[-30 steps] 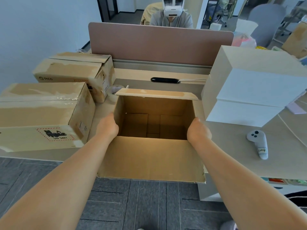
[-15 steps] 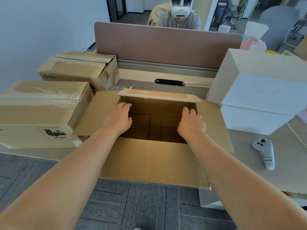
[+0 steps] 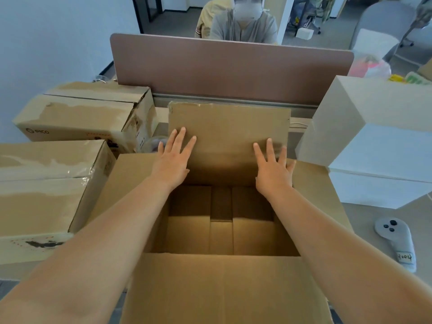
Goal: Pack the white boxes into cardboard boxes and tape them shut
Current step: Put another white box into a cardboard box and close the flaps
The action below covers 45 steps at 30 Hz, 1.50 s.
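Observation:
An open, empty cardboard box (image 3: 224, 284) stands in front of me at the desk edge, all its flaps spread. Its far flap (image 3: 229, 127) stands upright. My left hand (image 3: 174, 157) and my right hand (image 3: 272, 169) press flat against that flap with straight, spread fingers. Two stacked white boxes (image 3: 378, 146) sit on the desk right of the carton, touching its right flap.
Two taped cardboard boxes (image 3: 46, 183) (image 3: 86, 113) fill the desk to the left. A grey controller (image 3: 397, 242) lies on the right. A brown divider panel (image 3: 231, 69) runs along the back, with a seated person (image 3: 243, 22) behind it.
The side flaps were folded outward and lie flat. My hands moved from the box's side rims forward onto the far flap, which has swung from lying inward to upright.

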Tool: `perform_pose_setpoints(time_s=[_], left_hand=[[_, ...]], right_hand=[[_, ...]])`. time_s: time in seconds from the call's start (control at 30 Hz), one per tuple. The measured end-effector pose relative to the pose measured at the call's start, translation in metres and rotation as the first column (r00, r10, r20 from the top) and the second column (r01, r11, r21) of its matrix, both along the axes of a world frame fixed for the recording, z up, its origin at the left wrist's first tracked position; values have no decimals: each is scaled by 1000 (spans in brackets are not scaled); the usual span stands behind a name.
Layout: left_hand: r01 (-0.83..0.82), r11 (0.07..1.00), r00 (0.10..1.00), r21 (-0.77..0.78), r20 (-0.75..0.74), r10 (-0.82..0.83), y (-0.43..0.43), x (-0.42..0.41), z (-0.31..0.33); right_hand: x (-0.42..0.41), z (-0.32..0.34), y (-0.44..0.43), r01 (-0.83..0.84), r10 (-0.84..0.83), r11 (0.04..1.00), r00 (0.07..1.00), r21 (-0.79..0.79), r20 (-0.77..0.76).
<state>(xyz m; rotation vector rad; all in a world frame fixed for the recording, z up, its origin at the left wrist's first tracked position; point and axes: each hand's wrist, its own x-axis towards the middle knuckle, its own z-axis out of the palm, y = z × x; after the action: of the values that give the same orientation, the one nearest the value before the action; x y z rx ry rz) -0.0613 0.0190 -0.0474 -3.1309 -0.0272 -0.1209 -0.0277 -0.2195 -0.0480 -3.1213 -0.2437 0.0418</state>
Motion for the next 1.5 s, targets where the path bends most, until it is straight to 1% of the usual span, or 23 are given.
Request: perform_pose_setpoints(time_s=[0.07, 0.27, 0.37, 0.5, 0.67, 0.8, 0.87, 0.93, 1.03, 1.13, 1.2, 1.27, 1.37, 1.43, 1.5], left_hand=[[-12, 1000, 1000, 10, -19, 13, 7, 16, -6], [-6, 999, 1000, -32, -29, 5, 20, 53, -11], [21, 999, 1000, -45, -13, -21, 24, 70, -14], [19, 998, 1000, -66, 8, -19, 24, 86, -14], [42, 998, 999, -38, -4, -42, 29, 97, -12], [18, 999, 999, -31, -48, -19, 27, 101, -8], [-3, 1000, 999, -8, -41, 2, 23, 101, -5], [-4, 1000, 1000, -2, -8, 4, 13, 99, 0], [27, 999, 999, -47, 44, -25, -10, 94, 15], [90, 986, 990, -143, 125, -72, -43, 93, 35], [142, 961, 974, -238, 204, -93, -70, 93, 51], [194, 935, 950, -298, 296, -102, -102, 96, 69], [230, 888, 914, -399, 402, -56, -156, 99, 98], [237, 874, 903, -424, 427, -38, -193, 100, 113], [242, 870, 903, -430, 427, -40, -224, 103, 123]], right_hand=[[14, -7, 6, 12, -12, 1000, 1000, 1, 6], [46, -16, 22, 35, -36, 999, 999, 10, 23], [61, -13, 25, 32, -33, 999, 999, 20, 33], [77, -10, 28, 83, -83, 996, 996, 12, 16], [88, -12, 30, 97, -97, 995, 995, 13, 4], [89, -10, 33, 105, -105, 994, 994, 40, -4], [87, -5, 32, 96, -96, 994, 995, 52, -15], [83, 0, 30, 71, -71, 995, 997, 68, -1], [76, 13, 21, 42, -48, 993, 997, 107, 56], [69, 31, 4, -16, -14, 981, 988, 192, 154], [63, 48, -13, -43, -19, 956, 978, 291, 209], [59, 69, -35, -67, -30, 932, 965, 356, 261], [57, 102, -75, -139, -4, 924, 929, 357, 370], [62, 120, -106, -176, 7, 916, 904, 359, 427], [70, 133, -137, -164, -8, 922, 898, 350, 441]])
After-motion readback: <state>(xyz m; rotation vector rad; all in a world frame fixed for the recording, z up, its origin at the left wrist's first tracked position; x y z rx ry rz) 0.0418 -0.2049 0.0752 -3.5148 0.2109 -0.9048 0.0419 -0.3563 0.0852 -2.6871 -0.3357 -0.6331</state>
